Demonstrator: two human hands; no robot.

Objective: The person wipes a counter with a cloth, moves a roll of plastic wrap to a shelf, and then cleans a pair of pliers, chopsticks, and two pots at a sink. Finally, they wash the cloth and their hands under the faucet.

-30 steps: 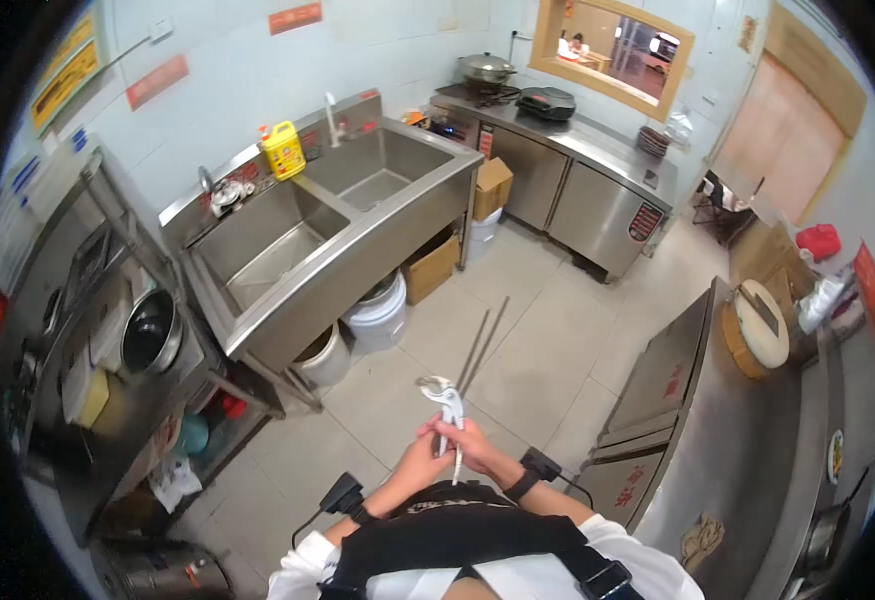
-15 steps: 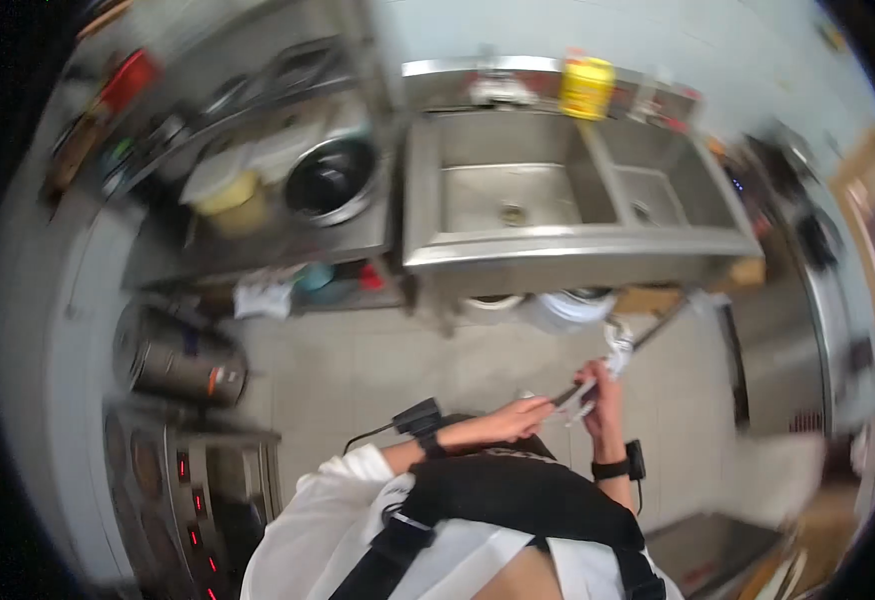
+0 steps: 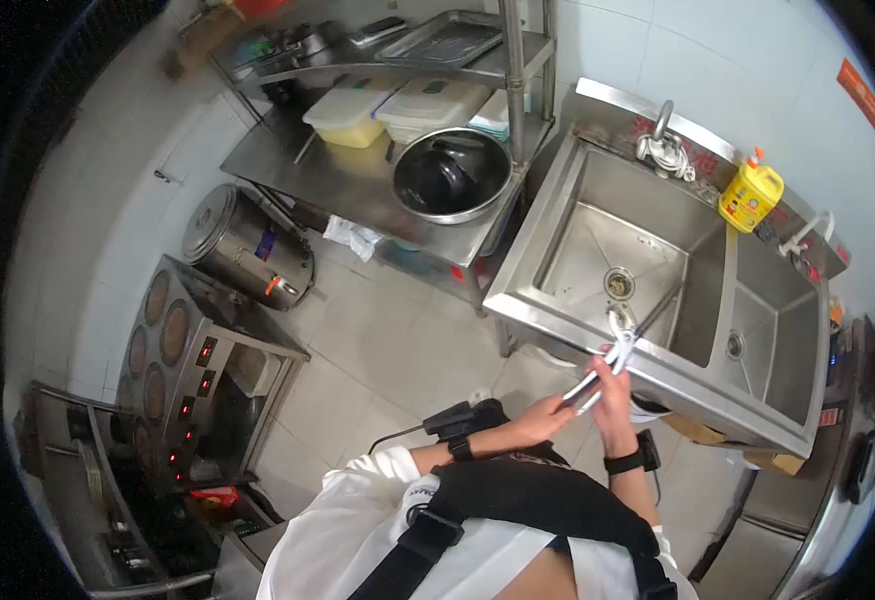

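My right hand (image 3: 613, 390) is closed around a bundle of long, thin utensils (image 3: 620, 345), pale ones together with a dark stick-like one; their exact kind I cannot make out. The far ends point up and right, over the front rim of the large sink basin (image 3: 570, 190). Just left of it, my left hand (image 3: 543, 421) is closed at the near end of the same bundle. Its fingertips are partly hidden. A drain (image 3: 620, 283) lies in the basin beyond the utensils, below a tap (image 3: 664, 125).
A yellow pump bottle (image 3: 752, 193) stands behind the sink divider. Left of the sink, a metal shelf table (image 3: 308, 175) holds a steel bowl (image 3: 455, 212) with dark contents and lidded tubs (image 3: 346, 112). A steel barrel (image 3: 248, 245) and a multi-burner cooker (image 3: 173, 330) stand left.
The view has turned and moved nearer the sink, which now lies right of centre. Both hands still grip the utensils, whose far ends now reach over the sink's front edge.
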